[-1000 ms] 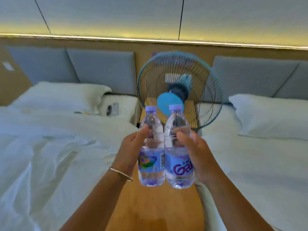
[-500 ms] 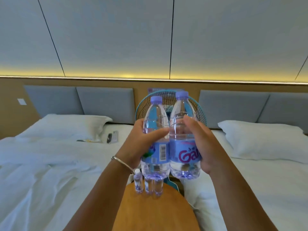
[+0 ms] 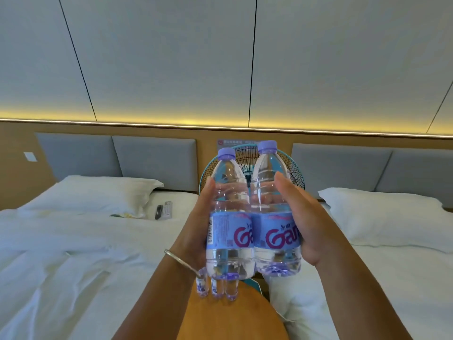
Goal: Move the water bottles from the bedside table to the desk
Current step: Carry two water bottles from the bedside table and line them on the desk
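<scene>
**A:** So, from the head view, what has changed in the last second?

**B:** The pair is higher and nearer the camera. The left bottle (image 3: 230, 217) and the right bottle (image 3: 274, 217) were low over the bedside table (image 3: 232, 315) a second ago. Now they are held up at the centre of the view, well clear of the wood, and they cover much of the fan (image 3: 297, 175) at 12 o'clock. The left bottle has also turned, so its label shows the red lettering where the barcode faced us before.

**A:** And the hands?

**B:** The left hand (image 3: 196, 231) grips the left bottle, with its fingers round the far side and its thumb up along the edge. The right hand (image 3: 306, 222) grips the right bottle in the same way. The bottles are upright and touch side by side.

**A:** What does that mean for the task?

**B:** I judge the pick-up done and the carry about to start. The desk is not in view, so the person must turn away from the beds at 9 and 3 o'clock.

**A:** What is in the bottles?

**B:** Both are capped in lilac and hold clear water, which looks to fill them nearly to the neck. They should carry without spilling.

**A:** Is anything left behind?

**B:** Yes. Three more bottles (image 3: 217, 289) stand in a row on the bedside table at 6 o'clock, just under the held pair. They are also capped and clear, so another trip seems likely.
</scene>
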